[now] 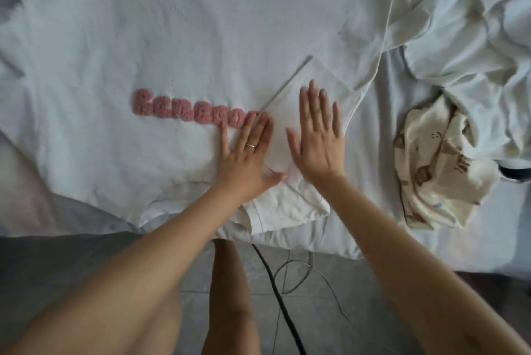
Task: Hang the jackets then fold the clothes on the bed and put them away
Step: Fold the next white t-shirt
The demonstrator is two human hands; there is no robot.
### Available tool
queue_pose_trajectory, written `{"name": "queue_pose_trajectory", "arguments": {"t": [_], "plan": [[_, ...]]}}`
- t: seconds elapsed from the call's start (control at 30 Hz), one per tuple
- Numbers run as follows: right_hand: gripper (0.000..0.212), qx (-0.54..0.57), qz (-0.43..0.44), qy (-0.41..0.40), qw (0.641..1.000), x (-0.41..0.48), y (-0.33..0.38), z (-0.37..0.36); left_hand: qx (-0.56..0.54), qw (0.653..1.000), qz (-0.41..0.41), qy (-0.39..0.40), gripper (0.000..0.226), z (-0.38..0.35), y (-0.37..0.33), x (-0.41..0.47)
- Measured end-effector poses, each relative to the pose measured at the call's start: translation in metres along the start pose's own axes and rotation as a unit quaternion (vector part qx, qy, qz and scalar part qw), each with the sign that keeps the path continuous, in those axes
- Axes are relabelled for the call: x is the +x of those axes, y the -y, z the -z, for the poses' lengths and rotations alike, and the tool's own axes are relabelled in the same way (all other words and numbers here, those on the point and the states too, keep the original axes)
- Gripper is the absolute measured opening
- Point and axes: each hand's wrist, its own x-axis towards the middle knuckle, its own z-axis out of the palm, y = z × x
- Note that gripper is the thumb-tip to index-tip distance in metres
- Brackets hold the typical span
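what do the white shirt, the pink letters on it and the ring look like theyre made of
White shirt: soft matte knit, probably cotton jersey; it lies limp with fine creases. Pink letters: raised, looped tufts, like terry or chenille yarn. Ring on the left hand: thin shiny yellow band, likely gold-toned metal.

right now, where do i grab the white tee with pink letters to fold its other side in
Probably pinch the white tee along its near-left edge, coming from the left with the left hand. That side lies spread flat, while the right side is already folded in under the right hand.
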Motion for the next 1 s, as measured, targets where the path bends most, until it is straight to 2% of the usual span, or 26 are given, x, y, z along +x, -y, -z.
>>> {"name": "queue_pose_trajectory", "arguments": {"t": [0.07, 0.13, 0.27, 0.33, 0.4, 0.43, 0.47, 0.57, 0.67, 0.73, 0.83, 0.9, 1.0], "plan": [[0.066, 0.002, -0.016, 0.067, 0.998, -0.055, 0.002, -0.011, -0.001, 1.000, -0.004, 0.014, 0.109, 0.002, 0.001, 0.002], [0.066, -0.007, -0.081, 0.127, 0.988, -0.099, -0.010, -0.017, 0.007, 1.000, -0.018, 0.022, 0.111, 0.000, 0.002, 0.000], [0.070, -0.012, -0.193, 0.165, 0.967, -0.118, -0.014, -0.012, 0.017, 0.998, -0.023, 0.049, 0.113, 0.000, 0.002, 0.003], [0.076, 0.031, -0.256, 0.119, 0.959, -0.109, -0.003, -0.003, -0.007, 0.997, -0.044, 0.058, 0.109, 0.008, 0.003, 0.002], [0.071, 0.060, -0.270, 0.042, 0.960, -0.092, 0.013, 0.007, -0.079, 0.992, -0.062, 0.082, 0.098, 0.024, 0.010, 0.001], [0.066, 0.066, -0.260, 0.003, 0.963, -0.083, 0.021, 0.010, -0.116, 0.989, -0.063, 0.069, 0.092, 0.033, 0.019, -0.002], [0.061, 0.073, -0.247, -0.029, 0.966, -0.073, 0.028, 0.013, -0.145, 0.987, -0.058, 0.023, 0.085, 0.042, 0.027, -0.005], [0.052, 0.121, -0.184, -0.066, 0.973, -0.033, 0.072, 0.014, -0.190, 0.966, 0.055, -0.167, 0.066, 0.071, 0.091, -0.021], [0.052, 0.163, -0.099, -0.019, 0.981, 0.005, 0.131, 0.008, -0.211, 0.903, 0.260, -0.269, 0.061, 0.099, 0.184, -0.042], [0.052, 0.197, -0.051, 0.036, 0.978, 0.027, 0.179, 0.001, -0.219, 0.861, 0.363, -0.280, 0.059, 0.115, 0.247, -0.055], [0.056, 0.231, -0.023, 0.134, 0.963, 0.042, 0.233, -0.006, -0.332, 0.813, 0.400, -0.263, 0.050, 0.125, 0.305, -0.057], [0.064, 0.222, -0.019, 0.178, 0.958, 0.044, 0.263, -0.008, -0.360, 0.801, 0.405, -0.255, 0.038, 0.127, 0.326, -0.053], [0.074, 0.123, -0.033, 0.221, 0.967, 0.045, 0.303, -0.015, -0.372, 0.796, 0.408, -0.248, 0.033, 0.135, 0.340, -0.050]]}}
